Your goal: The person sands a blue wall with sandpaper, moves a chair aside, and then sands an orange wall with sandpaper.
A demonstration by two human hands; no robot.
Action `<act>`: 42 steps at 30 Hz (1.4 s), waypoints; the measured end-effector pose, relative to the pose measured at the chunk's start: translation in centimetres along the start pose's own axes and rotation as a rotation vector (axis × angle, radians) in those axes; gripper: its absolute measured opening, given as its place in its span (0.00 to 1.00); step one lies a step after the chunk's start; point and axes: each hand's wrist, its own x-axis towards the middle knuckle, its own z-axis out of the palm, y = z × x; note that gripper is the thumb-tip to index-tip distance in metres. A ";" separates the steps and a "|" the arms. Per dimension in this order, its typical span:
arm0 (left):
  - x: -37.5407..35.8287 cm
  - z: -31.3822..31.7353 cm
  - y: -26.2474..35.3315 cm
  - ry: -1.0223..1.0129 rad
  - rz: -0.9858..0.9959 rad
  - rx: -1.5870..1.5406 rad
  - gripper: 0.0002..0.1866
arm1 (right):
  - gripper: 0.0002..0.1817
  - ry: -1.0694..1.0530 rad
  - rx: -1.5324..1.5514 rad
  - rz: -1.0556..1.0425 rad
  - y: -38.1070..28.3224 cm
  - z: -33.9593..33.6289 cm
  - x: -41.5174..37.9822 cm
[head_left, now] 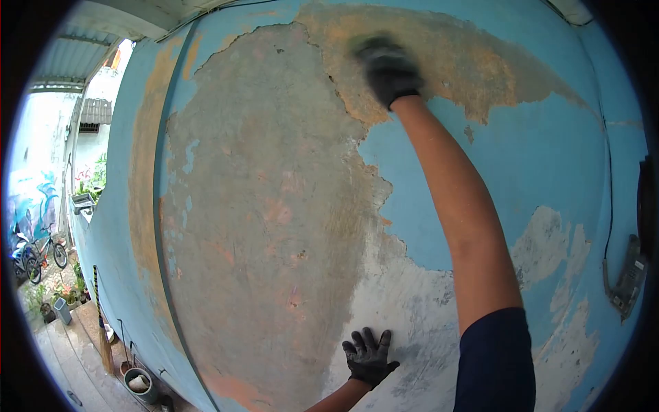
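My left hand, in a dark grey work glove, lies flat with its fingers spread against a whitish bare patch low on the wall. Higher up, at the end of my outstretched arm, my right hand wears the same kind of glove and is against or close to an orange-brown stained area. Motion smears its fingers, so whether it holds anything is hidden. The wall has peeling blue paint around a large grey area of exposed plaster, with a ragged paint edge running down its right side.
At the right hangs a wall telephone or similar device with a cable. A vertical ridge runs down the wall's left part. Lower left, a bucket, a striped pole and potted plants stand by steps. Bicycles are farther off.
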 end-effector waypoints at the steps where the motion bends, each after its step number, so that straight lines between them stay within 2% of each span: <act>1: 0.0 -0.1 0.0 0.002 -0.003 0.007 0.53 | 0.18 -0.125 0.001 -0.273 -0.9 2.9 0.4; 3: 0.0 -0.1 0.0 0.013 0.011 0.003 0.53 | 0.19 0.395 -0.271 -0.342 0.9 11.6 1.8; 5: -0.2 0.9 -0.1 0.059 0.012 -0.009 0.53 | 0.23 -0.267 -0.027 0.204 3.2 0.9 4.4; 6: -0.2 0.8 -0.1 0.047 0.012 -0.004 0.53 | 0.23 -0.263 -0.020 0.206 2.8 1.5 4.8; 11: 0.0 -0.4 0.0 -0.014 0.015 0.004 0.53 | 0.25 0.169 -0.068 0.032 -0.3 12.9 7.2; 12: 0.0 -0.2 -0.2 -0.025 0.024 0.012 0.52 | 0.24 0.310 0.040 -0.339 0.2 17.0 7.5; 13: 0.2 -1.0 -0.2 -0.093 0.019 0.045 0.52 | 0.24 0.325 0.049 -0.337 -0.8 14.0 8.5; 15: 0.0 -0.8 -0.3 0.033 0.026 -0.026 0.41 | 0.23 -0.154 -0.122 0.222 -0.7 6.6 9.5; 16: 0.3 -1.5 -0.3 0.039 0.027 -0.023 0.41 | 0.23 -0.139 -0.059 0.379 -0.4 4.8 9.6; 17: 0.5 -2.5 -0.2 -0.089 0.008 -0.016 0.44 | 0.23 -0.136 -0.061 0.381 -0.8 5.3 9.9; 18: 0.5 -2.9 -0.2 -0.222 -0.011 -0.012 0.48 | 0.21 0.047 -0.095 0.249 -1.4 6.8 10.0; 19: 0.4 -2.8 -0.1 -0.224 -0.013 -0.012 0.48 | 0.19 0.230 -0.126 0.112 -2.0 9.4 10.3; 20: 0.3 -2.4 -0.2 -0.214 -0.007 -0.004 0.48 | 0.18 0.417 -0.501 -0.239 -0.8 21.2 12.7; 21: 0.4 -1.9 -0.3 -0.200 -0.002 0.004 0.48 | 0.18 0.424 -0.497 -0.236 -1.4 20.5 12.9; 23: 0.6 -0.2 -0.1 -0.191 -0.028 0.065 0.48 | 0.19 0.113 -0.637 -0.097 -3.0 14.8 12.1; 24: 0.5 0.7 0.0 -0.184 -0.048 0.123 0.48 | 0.20 -0.042 0.014 0.305 -4.9 5.7 11.2; 25: 0.6 1.4 -0.2 -0.184 -0.051 0.124 0.48 | 0.20 -0.042 0.018 0.306 -6.0 2.8 11.8; 27: 0.4 2.4 -0.4 -0.074 -0.034 0.101 0.48 | 0.24 -0.334 0.163 0.204 -7.5 0.6 12.2; 28: 0.2 2.4 -0.5 -0.078 -0.039 0.105 0.48 | 0.25 -0.213 0.122 -0.055 -8.4 3.6 11.6; 29: 0.1 2.4 -0.5 -0.090 -0.038 0.126 0.47 | 0.25 -0.213 0.129 -0.054 -7.8 6.0 12.2; 32: 0.1 3.1 -0.4 -0.067 -0.020 0.162 0.47 | 0.29 -0.361 0.095 0.388 -7.1 -0.2 12.3; 33: 0.1 3.2 -0.6 -0.029 -0.007 0.188 0.48 | 0.29 -0.360 0.092 0.387 -7.2 -0.2 12.4; 35: 0.4 0.0 -0.8 -0.060 0.007 0.097 0.48 | 0.27 -0.529 0.150 0.107 -7.0 0.3 11.8; 36: 0.3 -1.0 -0.8 -0.091 0.034 0.015 0.48 | 0.27 -0.543 0.115 0.116 -5.6 0.4 11.1; 37: 0.1 -0.1 -1.1 0.082 0.087 -0.038 0.47 | 0.27 -0.548 0.073 0.095 -3.4 0.2 10.5; 39: -0.1 0.5 -0.9 0.061 0.072 -0.012 0.48 | 0.28 -0.566 -0.004 0.073 1.4 -0.5 8.7; 42: 0.3 1.5 -1.1 0.061 0.083 -0.019 0.51 | 0.28 -0.572 -0.057 -0.007 5.3 -0.6 8.0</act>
